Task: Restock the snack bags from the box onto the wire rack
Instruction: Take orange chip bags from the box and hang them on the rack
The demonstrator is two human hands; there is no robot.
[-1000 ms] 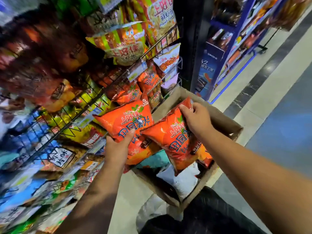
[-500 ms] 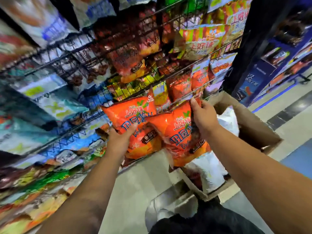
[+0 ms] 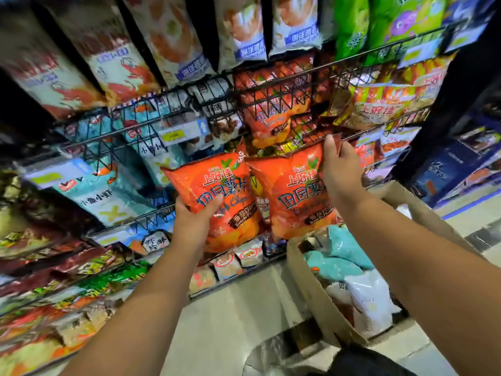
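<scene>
Snack bags, two orange ones alike, are held up side by side in front of the rack [image 3: 151,137]. The left hand [image 3: 193,221] grips the left bag [image 3: 217,196] from below, its thumb curled across the printed front and its fingers hidden behind. The right hand [image 3: 339,164] pinches the right bag [image 3: 295,196] by its top right corner, so that the bag hangs beneath it. The two bags touch along their inner edges, and the left one leans a little to the left.

Both are clear of the box [image 3: 311,289], which stands open on the floor [image 3: 233,321] at lower right, just beside the foot of the rack. Teal bags [image 3: 341,256] and a white bag [image 3: 371,302] lie inside it.

Above the raised pair, an orange bag [image 3: 271,115] of what looks like the same kind sits behind the wires of a rack basket. A yellow price tag [image 3: 173,135] hangs on the basket to its left. Other snacks fill the tiers above, below and to the left, where the picture blurs. Blue shelving [image 3: 447,169] stands to the right, beyond the box.
</scene>
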